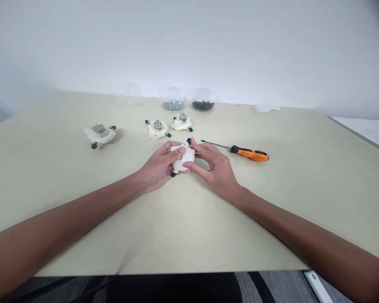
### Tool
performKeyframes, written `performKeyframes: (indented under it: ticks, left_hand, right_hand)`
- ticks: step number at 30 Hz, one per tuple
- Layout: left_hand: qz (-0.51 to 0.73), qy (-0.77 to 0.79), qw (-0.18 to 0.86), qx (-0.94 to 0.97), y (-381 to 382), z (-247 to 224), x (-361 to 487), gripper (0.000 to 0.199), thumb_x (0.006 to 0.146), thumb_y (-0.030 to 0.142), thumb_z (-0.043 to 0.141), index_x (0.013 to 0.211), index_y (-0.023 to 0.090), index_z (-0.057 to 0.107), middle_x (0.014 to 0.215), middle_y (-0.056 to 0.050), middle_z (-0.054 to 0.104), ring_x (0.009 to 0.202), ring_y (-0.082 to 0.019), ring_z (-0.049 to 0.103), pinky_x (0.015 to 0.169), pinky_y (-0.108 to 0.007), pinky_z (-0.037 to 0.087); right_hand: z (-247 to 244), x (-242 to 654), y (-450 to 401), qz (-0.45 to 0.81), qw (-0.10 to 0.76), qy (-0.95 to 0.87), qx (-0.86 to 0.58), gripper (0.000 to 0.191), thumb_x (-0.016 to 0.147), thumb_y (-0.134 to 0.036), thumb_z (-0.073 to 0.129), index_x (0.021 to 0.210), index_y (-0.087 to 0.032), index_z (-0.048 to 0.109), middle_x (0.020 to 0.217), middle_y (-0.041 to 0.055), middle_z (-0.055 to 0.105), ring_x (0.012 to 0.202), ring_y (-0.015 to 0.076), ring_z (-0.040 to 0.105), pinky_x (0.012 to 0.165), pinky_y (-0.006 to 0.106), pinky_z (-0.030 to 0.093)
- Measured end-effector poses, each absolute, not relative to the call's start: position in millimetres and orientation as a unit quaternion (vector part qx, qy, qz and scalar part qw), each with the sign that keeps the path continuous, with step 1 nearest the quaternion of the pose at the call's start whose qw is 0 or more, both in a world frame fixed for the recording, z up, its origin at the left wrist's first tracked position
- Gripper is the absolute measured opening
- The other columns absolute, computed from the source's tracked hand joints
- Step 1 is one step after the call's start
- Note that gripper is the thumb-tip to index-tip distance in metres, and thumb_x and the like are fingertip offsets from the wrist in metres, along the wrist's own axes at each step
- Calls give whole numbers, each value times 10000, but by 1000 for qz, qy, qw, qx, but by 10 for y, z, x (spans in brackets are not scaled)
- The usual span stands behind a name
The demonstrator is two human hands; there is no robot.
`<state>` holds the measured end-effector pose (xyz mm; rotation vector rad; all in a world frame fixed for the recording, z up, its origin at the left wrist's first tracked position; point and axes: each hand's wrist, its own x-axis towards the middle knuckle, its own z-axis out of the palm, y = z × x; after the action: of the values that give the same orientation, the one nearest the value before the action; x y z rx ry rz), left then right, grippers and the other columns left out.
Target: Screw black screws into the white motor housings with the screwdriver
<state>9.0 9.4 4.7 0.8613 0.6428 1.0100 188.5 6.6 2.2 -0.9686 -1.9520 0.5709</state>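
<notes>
Between my two hands, just above the table, is a white plastic motor housing (188, 157) with a black rubber foot at its upper and lower ends. My left hand (156, 168) is closed around its left side, the thumb lying across the top face. From the right, my right hand (216, 168) grips it, with a finger by the upper black foot and the thumb at the lower edge. The underside of the housing is hidden. Right of my right hand lies a screwdriver (249, 153) with an orange and black handle, its tip pointing left.
Similar white housings with metal motors stand at the left (100, 134) and behind my hands (158, 129). Toward the wall are a bowl of silvery screws (173, 105), a bowl of black pieces (203, 105) and a clear bowl (129, 100). A white piece (267, 108) lies back right.
</notes>
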Motion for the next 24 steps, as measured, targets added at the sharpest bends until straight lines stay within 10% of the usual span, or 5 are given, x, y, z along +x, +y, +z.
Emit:
performKeyframes:
  ticks: [24]
  left_hand:
    - [422, 364, 648, 520, 54, 27, 93, 333, 808, 357, 711, 1066, 235, 540, 838, 3, 605, 688, -113, 574, 623, -246, 438]
  right_hand:
    - [138, 1960, 75, 367, 381, -754, -389, 497, 731, -433, 737, 1151, -259, 538, 1011, 34, 563, 972, 178, 561, 928, 364, 486]
